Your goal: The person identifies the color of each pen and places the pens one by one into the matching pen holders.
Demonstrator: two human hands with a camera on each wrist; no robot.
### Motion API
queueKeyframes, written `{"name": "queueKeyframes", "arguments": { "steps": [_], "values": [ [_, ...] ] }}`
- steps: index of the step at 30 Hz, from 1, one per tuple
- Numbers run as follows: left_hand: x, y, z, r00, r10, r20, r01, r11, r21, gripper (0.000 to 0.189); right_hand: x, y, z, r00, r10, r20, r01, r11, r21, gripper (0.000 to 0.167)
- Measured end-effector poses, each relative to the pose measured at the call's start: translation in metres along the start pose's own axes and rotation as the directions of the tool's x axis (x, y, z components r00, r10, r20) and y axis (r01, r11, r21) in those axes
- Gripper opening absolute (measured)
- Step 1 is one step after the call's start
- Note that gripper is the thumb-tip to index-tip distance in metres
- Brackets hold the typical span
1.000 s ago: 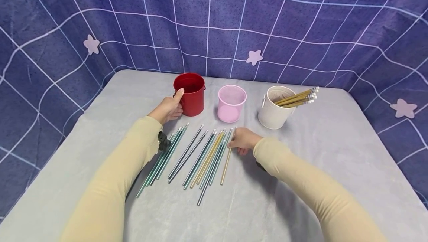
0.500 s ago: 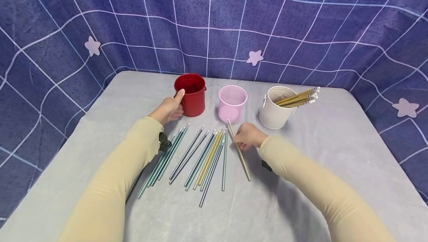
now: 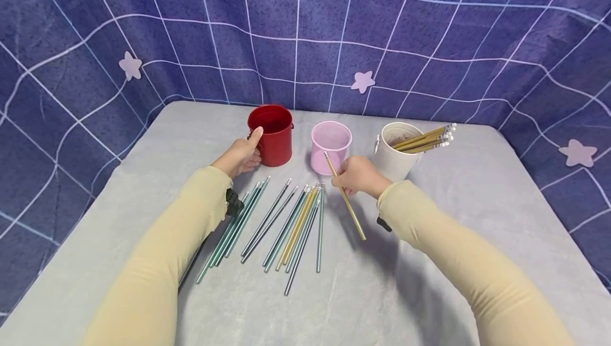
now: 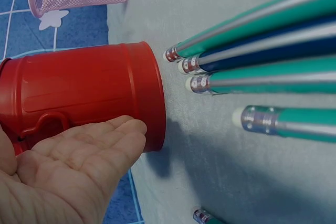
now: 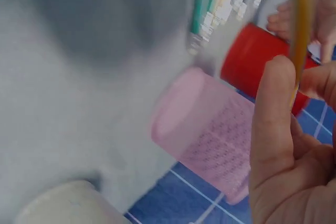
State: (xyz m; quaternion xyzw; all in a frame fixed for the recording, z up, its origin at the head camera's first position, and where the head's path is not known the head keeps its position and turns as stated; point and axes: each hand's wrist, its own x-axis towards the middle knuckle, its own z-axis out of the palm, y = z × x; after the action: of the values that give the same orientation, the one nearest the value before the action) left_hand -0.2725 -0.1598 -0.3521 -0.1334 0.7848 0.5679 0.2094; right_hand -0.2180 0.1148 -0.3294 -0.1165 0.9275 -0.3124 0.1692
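Note:
In the head view, my right hand (image 3: 357,175) pinches a gold pencil (image 3: 350,208) between thumb and fingers. It is tilted, its eraser end in front of the pink mesh cup (image 3: 327,163), its other end toward me over the table. The right wrist view shows this pencil (image 5: 301,19) blurred at the fingertips. My left hand (image 3: 242,155) rests against the side of a red bucket (image 3: 277,149). Its fingers (image 4: 113,137) lie nearly straight along the red wall, palm showing. Teal pencils (image 4: 262,82) and a dark blue one lie close by.
A white bucket (image 3: 389,168) at the right holds several gold pencils (image 3: 425,140), erasers outward. Teal, dark and gold pencils (image 3: 291,229) lie loosely grouped on the grey cloth (image 3: 382,303). A blue gridded curtain (image 3: 286,27) stands behind.
My right hand has drawn the gold pencil rightward from the pile, tilted it and raised it toward the pink cup. One teal pencil shifted as it left. The left hand stays put.

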Motion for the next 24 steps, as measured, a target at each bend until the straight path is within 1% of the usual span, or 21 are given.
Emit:
{"name": "queueKeyframes", "arguments": {
  "steps": [5, 8, 10, 13, 16, 19, 20, 22, 24],
  "values": [
    [-0.001, -0.001, 0.001, 1.000, -0.002, -0.001, 0.002, 1.000, -0.006, 0.087, -0.006, -0.003, -0.010, 0.999, -0.019, 0.038, 0.021, 0.999, -0.037, 0.011],
    [-0.002, 0.000, 0.001, 1.000, 0.005, 0.009, -0.005, 1.000, -0.010, 0.089, -0.010, -0.005, -0.015, 0.997, -0.070, 0.029, 0.071, 0.996, -0.046, 0.012],
    [-0.002, 0.000, 0.001, 1.000, 0.007, 0.013, -0.007, 1.000, -0.015, 0.089, -0.012, -0.007, -0.019, 0.992, -0.123, -0.007, 0.122, 0.991, -0.050, 0.012],
    [-0.002, -0.001, 0.001, 1.000, 0.011, 0.009, -0.011, 1.000, -0.019, 0.089, -0.014, -0.012, -0.026, 0.972, -0.205, -0.113, 0.201, 0.978, -0.050, 0.009],
    [-0.001, 0.000, 0.000, 1.000, 0.016, -0.002, -0.016, 1.000, -0.019, 0.089, -0.016, -0.018, -0.033, 0.934, -0.253, -0.252, 0.255, 0.967, -0.024, 0.009],
    [0.000, 0.001, -0.001, 1.000, 0.017, -0.010, -0.017, 1.000, -0.015, 0.088, -0.017, -0.022, -0.038, 0.882, -0.258, -0.394, 0.294, 0.955, 0.032, 0.012],
    [0.000, 0.001, -0.001, 1.000, 0.015, -0.010, -0.015, 1.000, -0.016, 0.088, -0.017, -0.023, -0.039, 0.860, -0.260, -0.440, 0.313, 0.948, 0.052, 0.012],
    [0.000, 0.001, -0.001, 1.000, 0.010, -0.009, -0.011, 1.000, -0.014, 0.088, -0.018, -0.023, -0.039, 0.806, -0.261, -0.531, 0.355, 0.931, 0.081, 0.012],
    [-0.001, 0.000, 0.000, 1.000, 0.009, -0.006, -0.009, 1.000, -0.009, 0.088, -0.019, -0.025, -0.040, 0.750, -0.262, -0.607, 0.415, 0.901, 0.123, 0.012]
  ]
}}
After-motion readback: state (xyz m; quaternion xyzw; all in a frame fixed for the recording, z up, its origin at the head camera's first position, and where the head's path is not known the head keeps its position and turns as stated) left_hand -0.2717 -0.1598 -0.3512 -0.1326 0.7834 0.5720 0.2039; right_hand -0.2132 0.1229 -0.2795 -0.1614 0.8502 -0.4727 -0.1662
